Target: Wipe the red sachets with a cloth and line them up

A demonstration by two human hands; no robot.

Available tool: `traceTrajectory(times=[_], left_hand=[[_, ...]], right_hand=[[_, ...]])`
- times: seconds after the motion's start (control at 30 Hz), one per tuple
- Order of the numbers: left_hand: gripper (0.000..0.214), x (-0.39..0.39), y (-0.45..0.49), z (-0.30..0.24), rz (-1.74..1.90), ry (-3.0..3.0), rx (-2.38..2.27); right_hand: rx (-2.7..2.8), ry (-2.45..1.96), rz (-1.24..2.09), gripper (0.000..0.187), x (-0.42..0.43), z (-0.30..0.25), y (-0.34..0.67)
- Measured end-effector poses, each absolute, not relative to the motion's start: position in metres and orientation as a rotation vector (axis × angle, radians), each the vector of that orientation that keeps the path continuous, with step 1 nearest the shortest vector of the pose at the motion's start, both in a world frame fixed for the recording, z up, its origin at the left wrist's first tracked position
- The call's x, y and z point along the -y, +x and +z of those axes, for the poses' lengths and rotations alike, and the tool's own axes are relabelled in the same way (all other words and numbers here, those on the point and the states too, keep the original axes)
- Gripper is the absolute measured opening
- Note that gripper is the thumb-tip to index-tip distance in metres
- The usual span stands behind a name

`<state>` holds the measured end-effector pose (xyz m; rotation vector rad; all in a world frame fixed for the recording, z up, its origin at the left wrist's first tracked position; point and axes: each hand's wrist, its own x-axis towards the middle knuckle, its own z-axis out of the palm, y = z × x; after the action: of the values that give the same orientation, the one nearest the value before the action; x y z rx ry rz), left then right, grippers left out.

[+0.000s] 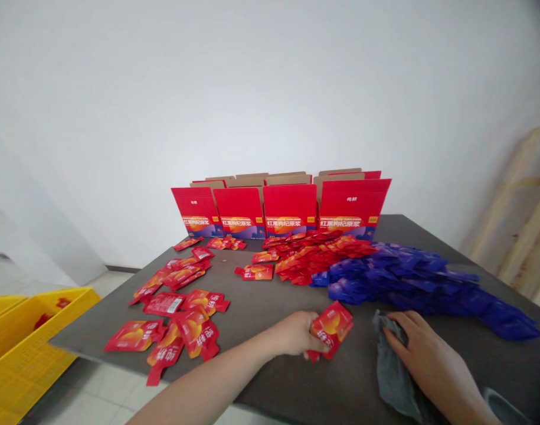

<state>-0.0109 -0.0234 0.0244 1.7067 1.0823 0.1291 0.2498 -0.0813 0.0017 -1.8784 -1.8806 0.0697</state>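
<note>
My left hand (298, 334) grips a red sachet (333, 326) with an orange fruit print, holding it just above the dark table near the front edge. To its right, my right hand (422, 348) has its fingers closed on a grey-green cloth (393, 369) that hangs down over the tabletop. Beyond my hands lies a heap of red sachets (316, 254), and a pile of blue sachets (398, 280) spreads from it to the right. More red sachets (192, 327) are scattered loosely across the left side.
Rows of red boxes (290, 203) with raised flaps stand along the back of the dark table (247, 319). On the floor at the left, a yellow crate (39, 348) holds a few red sachets. Wooden boards (509, 195) lean at the right.
</note>
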Motion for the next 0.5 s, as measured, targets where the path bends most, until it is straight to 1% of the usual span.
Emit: traceTrajectory(times=[0.07,0.13,0.23,0.33,0.5], left_hand=[[0.037,0.019,0.005,0.024,0.071,1.633,-0.972],[0.042,0.017,0.013,0.024,0.042,1.682,-0.884],[0.043,0.014,0.016,0.024,0.029,1.754,-0.823],[0.039,0.013,0.013,0.021,0.049,1.771,-0.856],[0.030,0.013,0.005,0.016,0.084,1.704,-0.962]], right_hand=[[1.954,-1.803,0.054,0.026,0.086,0.012,0.226],[2.090,-1.709,0.061,0.020,0.089,0.017,0.202],[2.163,-1.745,-0.003,0.014,0.088,0.011,0.182],[2.110,-1.848,-0.063,0.013,0.081,0.003,0.191],[2.015,-1.980,-0.092,0.015,0.068,-0.002,0.239]])
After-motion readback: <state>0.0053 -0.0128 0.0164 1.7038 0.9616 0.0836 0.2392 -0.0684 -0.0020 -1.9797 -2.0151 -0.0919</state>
